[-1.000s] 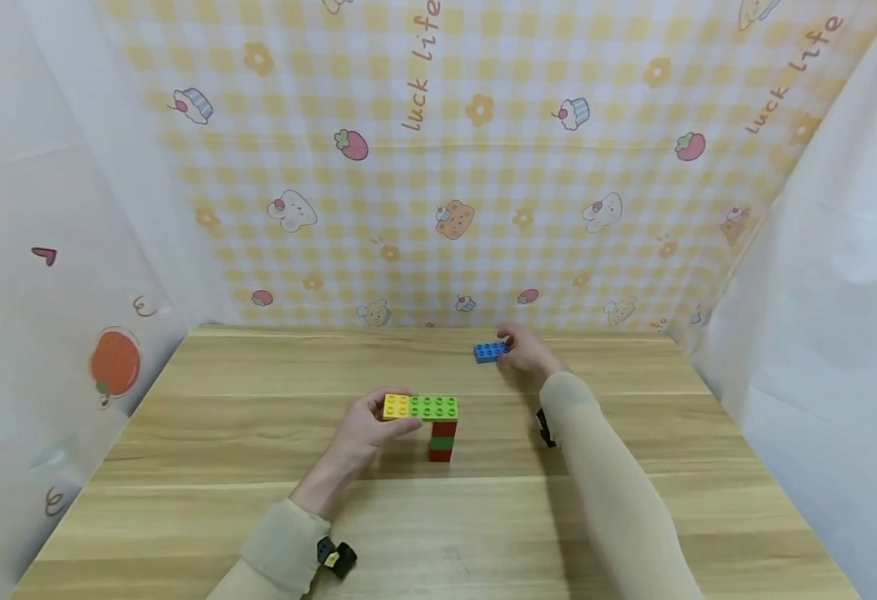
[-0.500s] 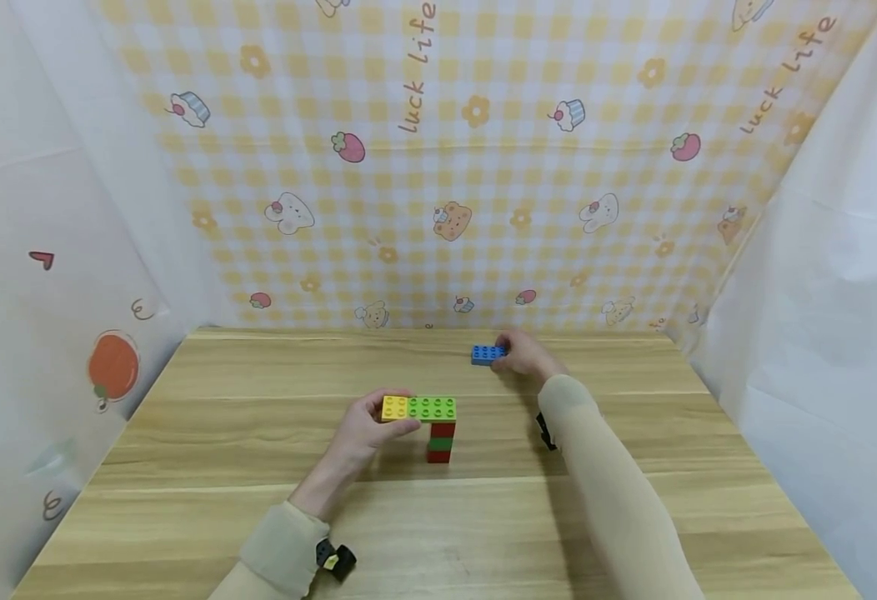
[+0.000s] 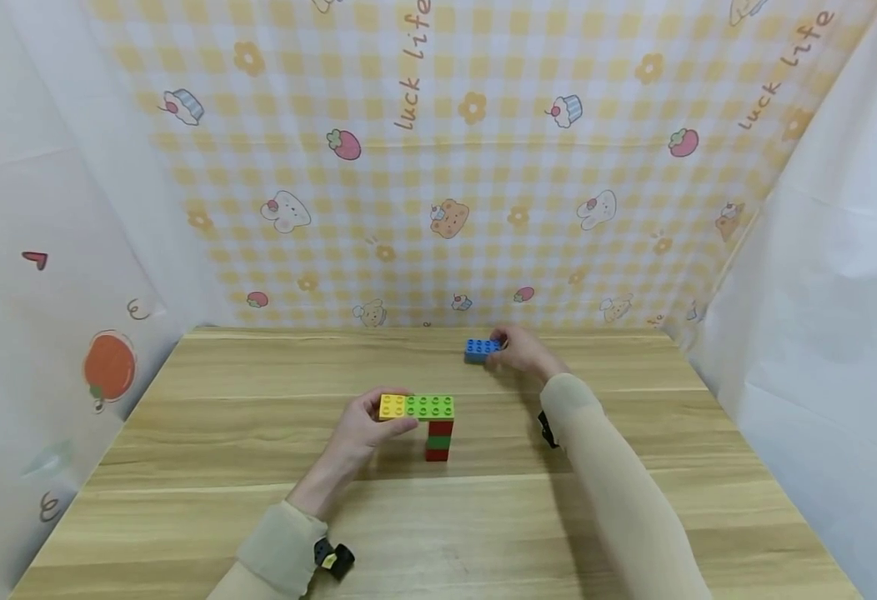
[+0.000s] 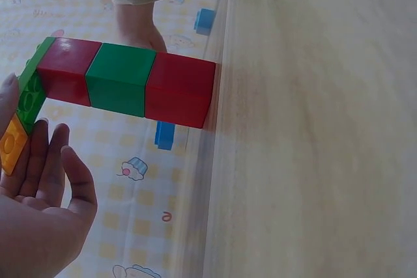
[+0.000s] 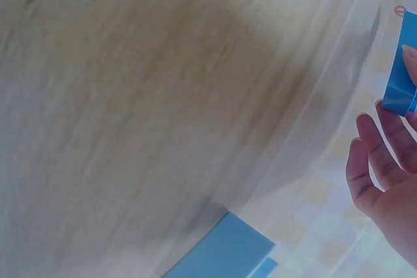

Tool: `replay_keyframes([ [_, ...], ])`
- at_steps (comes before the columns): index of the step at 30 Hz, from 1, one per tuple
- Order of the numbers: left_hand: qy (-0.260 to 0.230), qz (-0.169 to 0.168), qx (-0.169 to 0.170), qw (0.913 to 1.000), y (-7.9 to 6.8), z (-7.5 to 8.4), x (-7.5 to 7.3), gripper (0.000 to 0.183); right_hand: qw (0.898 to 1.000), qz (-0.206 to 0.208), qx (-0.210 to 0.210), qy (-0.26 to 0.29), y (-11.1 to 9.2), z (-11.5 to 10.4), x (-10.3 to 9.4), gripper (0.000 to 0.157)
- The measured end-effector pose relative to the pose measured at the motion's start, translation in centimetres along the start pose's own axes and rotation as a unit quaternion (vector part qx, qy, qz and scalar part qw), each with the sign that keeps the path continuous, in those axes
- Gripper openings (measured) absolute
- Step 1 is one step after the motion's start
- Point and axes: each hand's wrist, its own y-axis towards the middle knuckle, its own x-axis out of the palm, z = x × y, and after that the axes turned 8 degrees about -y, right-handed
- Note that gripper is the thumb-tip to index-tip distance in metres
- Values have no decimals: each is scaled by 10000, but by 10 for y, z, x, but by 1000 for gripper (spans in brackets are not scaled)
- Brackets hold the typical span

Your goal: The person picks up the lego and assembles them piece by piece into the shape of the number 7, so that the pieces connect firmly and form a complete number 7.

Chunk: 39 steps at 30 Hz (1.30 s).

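Observation:
A toy brick tower of red, dark green and red bricks [image 4: 120,79] stands on the table in front of me. Across its top lies a light green brick [image 3: 429,407], with a yellow brick [image 3: 392,407] beside it at the overhanging left end. My left hand [image 3: 359,429] pinches that yellow end between thumb and fingers. Farther back, my right hand [image 3: 519,350] pinches the right end of a blue eight-stud brick [image 3: 478,350], close over the table. A second blue brick [image 5: 221,249] rests on the table near the right wrist, hidden behind the arm in the head view.
The wooden table [image 3: 206,400] ends at a yellow checked cloth backdrop [image 3: 408,175]. White cloth sides [image 3: 821,275] rise at left and right. Each wrist wears a black camera mount [image 3: 333,558]. The right forearm [image 3: 626,492] reaches over the table's right half.
My right hand has closed its fingers on the blue brick and shifted it slightly to the left. The left hand and the tower stay in place.

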Motion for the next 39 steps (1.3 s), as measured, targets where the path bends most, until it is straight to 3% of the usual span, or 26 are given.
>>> replay_keyframes([
  [13,15,10,-11,10000,1,-2,-1,50,9978,101,-559,-332,-6,-17,-6,36],
  [21,16,46,-44,10000,2,-2,0,50,9984,191,-536,26,-18,-28,-7,42],
  [39,47,-21,-15,10000,2,-1,0,49,9890,241,-1312,643,-54,-69,-1,44],
])
